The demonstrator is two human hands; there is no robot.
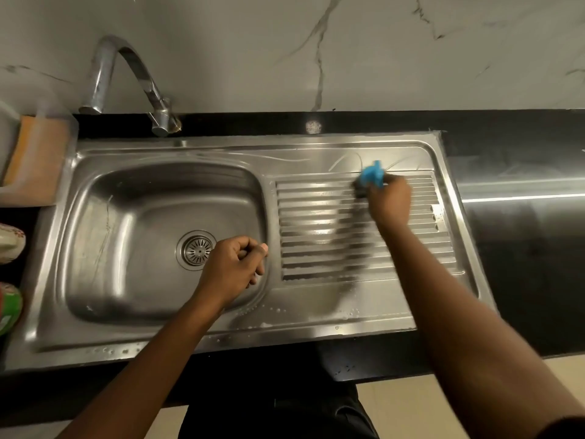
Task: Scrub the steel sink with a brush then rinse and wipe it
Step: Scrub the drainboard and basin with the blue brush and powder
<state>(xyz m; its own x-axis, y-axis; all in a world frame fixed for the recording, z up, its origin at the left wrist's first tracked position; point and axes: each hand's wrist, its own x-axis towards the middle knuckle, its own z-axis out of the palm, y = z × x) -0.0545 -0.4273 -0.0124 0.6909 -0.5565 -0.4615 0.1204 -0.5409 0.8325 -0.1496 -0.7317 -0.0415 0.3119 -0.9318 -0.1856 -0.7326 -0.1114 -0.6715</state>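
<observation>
Black stone counter under a marble-look wall, with the steel sink set into it: bowl on the left, ribbed drainboard on the right. Brush is at the far edge of the ribs, blue handle up, dark head down on the steel. It's motion-blurred, so bristle detail is unreadable. Right hand grips the brush, fingers mostly hidden behind the knuckles. Left hand is a loose fist holding nothing, over the bowl's right rim beside the drain strainer; can't tell if it touches the steel. Suds and droplets sit along the sink's near rim. Curved faucet at back left. Orange sponge in a hazy translucent holder left of the sink. White-and-red packet and green packet are cut off by the left edge, print illegible.
</observation>
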